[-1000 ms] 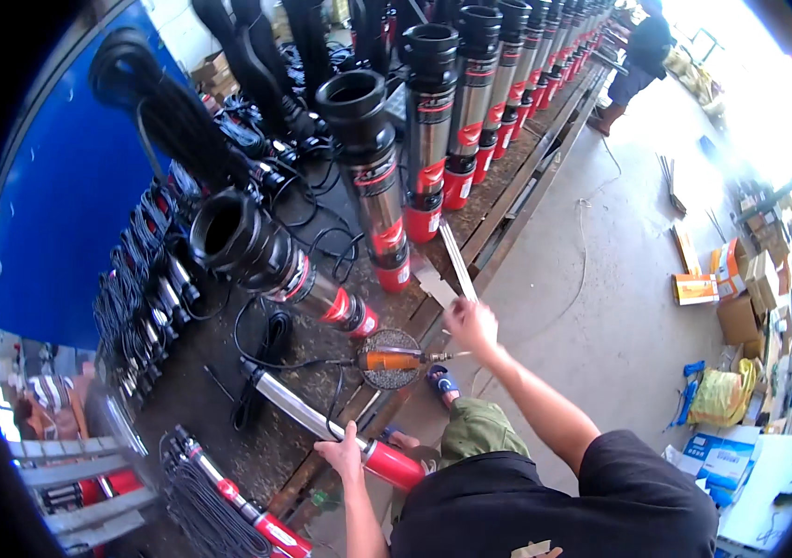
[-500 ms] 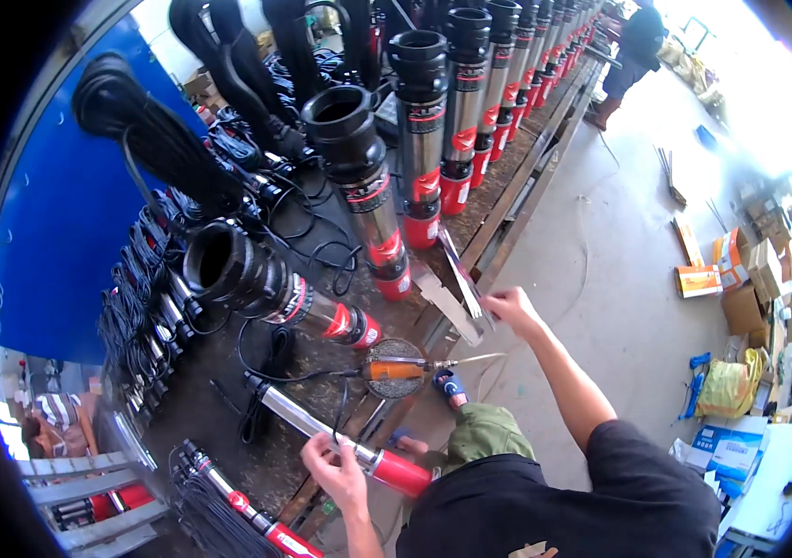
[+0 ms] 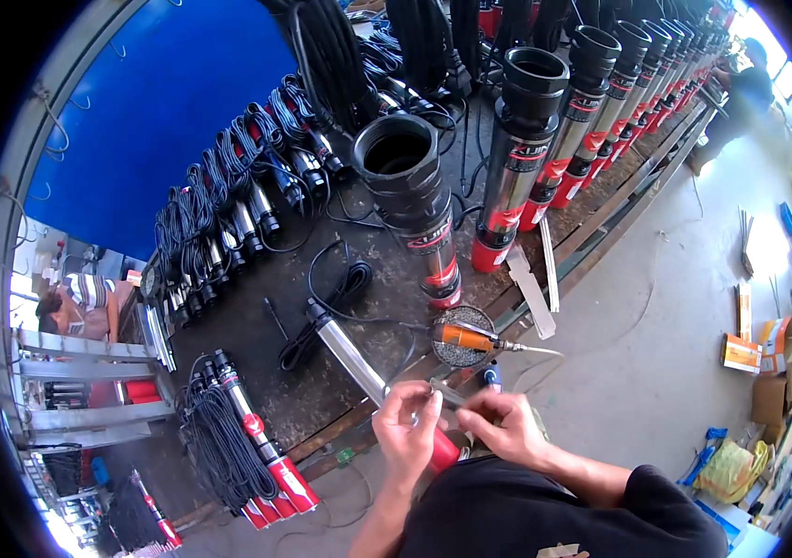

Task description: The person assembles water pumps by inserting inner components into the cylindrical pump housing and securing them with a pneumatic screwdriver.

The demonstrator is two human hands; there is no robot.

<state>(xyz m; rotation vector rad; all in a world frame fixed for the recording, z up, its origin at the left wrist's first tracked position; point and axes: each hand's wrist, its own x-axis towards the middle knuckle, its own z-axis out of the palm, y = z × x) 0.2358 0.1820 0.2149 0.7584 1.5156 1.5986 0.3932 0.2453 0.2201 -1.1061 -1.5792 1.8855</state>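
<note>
My left hand (image 3: 407, 430) and my right hand (image 3: 509, 428) are close together at the table's near edge. The fingers of both are closed around a thin, narrow greyish strip (image 3: 449, 394), whose exact kind I cannot make out. Beneath them lies a silver cylindrical pump motor (image 3: 347, 352) with a red end (image 3: 445, 453) toward my body; my hands partly cover it. A black cable (image 3: 349, 284) lies coiled beside its far end. An orange hand-held air tool (image 3: 465, 337) rests on a round dish (image 3: 473, 361) just beyond my hands.
Upright pumps (image 3: 507, 177) with black tops line the dark table (image 3: 247, 358). Flat silvery strips (image 3: 532, 298) lie on its right edge. Cabled motors (image 3: 247, 221) fill the left side; bundled ones (image 3: 245, 405) stand nearer. Another person (image 3: 745, 98) stands far right, one (image 3: 87, 302) far left.
My right hand has come back from the strips at the table edge to meet my left hand, bringing a strip. The left hand now grips it too. The view has shifted left.
</note>
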